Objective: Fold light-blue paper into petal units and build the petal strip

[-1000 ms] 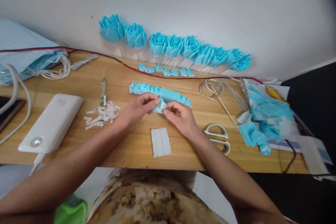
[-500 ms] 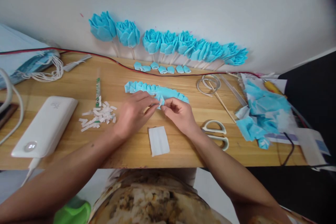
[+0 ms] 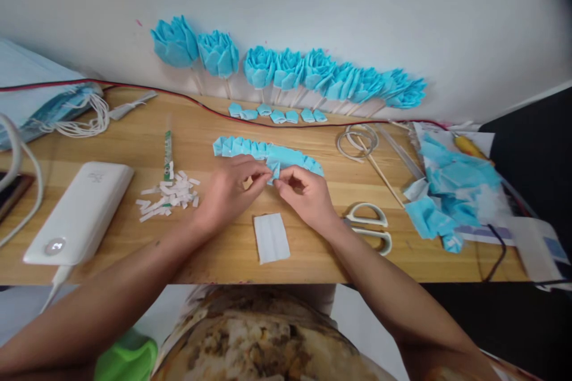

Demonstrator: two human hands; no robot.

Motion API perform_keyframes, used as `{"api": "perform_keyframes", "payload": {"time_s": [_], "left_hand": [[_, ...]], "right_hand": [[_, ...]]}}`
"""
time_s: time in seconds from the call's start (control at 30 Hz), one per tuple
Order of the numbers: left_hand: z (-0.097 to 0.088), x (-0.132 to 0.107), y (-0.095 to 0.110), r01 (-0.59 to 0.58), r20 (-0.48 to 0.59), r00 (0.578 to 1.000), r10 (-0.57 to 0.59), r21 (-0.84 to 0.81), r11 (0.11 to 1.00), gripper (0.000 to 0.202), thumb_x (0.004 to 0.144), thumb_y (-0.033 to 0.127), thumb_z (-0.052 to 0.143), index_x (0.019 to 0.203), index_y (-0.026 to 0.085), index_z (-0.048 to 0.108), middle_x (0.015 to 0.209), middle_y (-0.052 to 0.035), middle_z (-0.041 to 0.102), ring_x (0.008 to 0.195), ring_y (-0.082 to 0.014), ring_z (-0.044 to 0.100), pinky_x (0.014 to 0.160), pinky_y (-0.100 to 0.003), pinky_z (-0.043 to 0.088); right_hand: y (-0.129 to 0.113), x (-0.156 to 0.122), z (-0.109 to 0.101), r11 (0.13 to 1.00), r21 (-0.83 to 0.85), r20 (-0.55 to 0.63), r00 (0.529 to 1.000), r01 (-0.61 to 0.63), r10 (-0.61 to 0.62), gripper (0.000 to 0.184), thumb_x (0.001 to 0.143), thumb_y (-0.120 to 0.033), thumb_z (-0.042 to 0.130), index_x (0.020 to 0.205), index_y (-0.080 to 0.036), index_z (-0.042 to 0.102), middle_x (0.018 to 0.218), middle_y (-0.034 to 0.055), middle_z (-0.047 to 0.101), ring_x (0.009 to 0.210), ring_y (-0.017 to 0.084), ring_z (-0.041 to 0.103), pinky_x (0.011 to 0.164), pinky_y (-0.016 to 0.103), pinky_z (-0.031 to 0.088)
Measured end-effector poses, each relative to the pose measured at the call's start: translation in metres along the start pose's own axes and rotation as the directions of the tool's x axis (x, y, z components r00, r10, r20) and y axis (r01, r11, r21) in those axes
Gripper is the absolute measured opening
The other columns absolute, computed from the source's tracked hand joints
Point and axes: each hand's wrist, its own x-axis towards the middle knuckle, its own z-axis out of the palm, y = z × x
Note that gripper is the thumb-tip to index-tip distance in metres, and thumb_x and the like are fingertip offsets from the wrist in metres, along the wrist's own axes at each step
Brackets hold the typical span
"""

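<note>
Wooden desk (image 3: 214, 268) against a pale wall (image 3: 313, 0), with a small folded blue piece (image 3: 274, 169) pinched between two hands near the middle of the frame.
Head view: the left hand (image 3: 232, 187) grips the piece's left edge between thumb and forefinger; the right hand's (image 3: 308, 193) fingers are closed on its lower right edge. Just beyond lies a curved row of folded blue pieces (image 3: 286, 155); nearer, at lower centre, a white rectangular sheet (image 3: 271, 238). White-handled scissors (image 3: 369, 231) lie right of centre, beside the right forearm, and a pile of white strips (image 3: 172, 193) left of centre. Blue flowers on sticks (image 3: 288, 69) lean along the wall at upper centre.
</note>
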Motion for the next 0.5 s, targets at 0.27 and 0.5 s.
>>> {"api": "perform_keyframes", "payload": {"time_s": [0.27,0.5], "left_hand": [[-0.0031,0.0076,-0.0019,0.44,0.139,0.896,-0.423,-0.414,0.797,0.031,0.08,0.044,0.067,0.094,0.016,0.067,0.078,-0.0012,0.065,0.068,-0.013,0.054,0.064,-0.026,0.042],[0.0007,0.005,-0.0089,0.49,0.273,0.871,-0.407,-0.445,0.749,0.027,0.077,0.042,0.07,0.074,0.017,0.061,0.07,0.0027,0.057,0.065,-0.0108,0.048,0.064,-0.025,0.038]], "right_hand": [[0.0001,0.0025,-0.002,0.985,0.152,0.061,0.995,-0.081,0.072,0.015,0.08,-0.031,0.063,0.07,-0.021,0.057,0.064,-0.0034,0.055,0.058,0.01,0.047,0.056,0.025,0.039],[-0.0077,0.0006,-0.0056,0.986,0.131,0.199,0.977,-0.105,0.078,0.014,0.084,-0.032,0.059,0.077,-0.019,0.06,0.063,-0.004,0.052,0.058,0.01,0.044,0.054,0.024,0.034]]}}
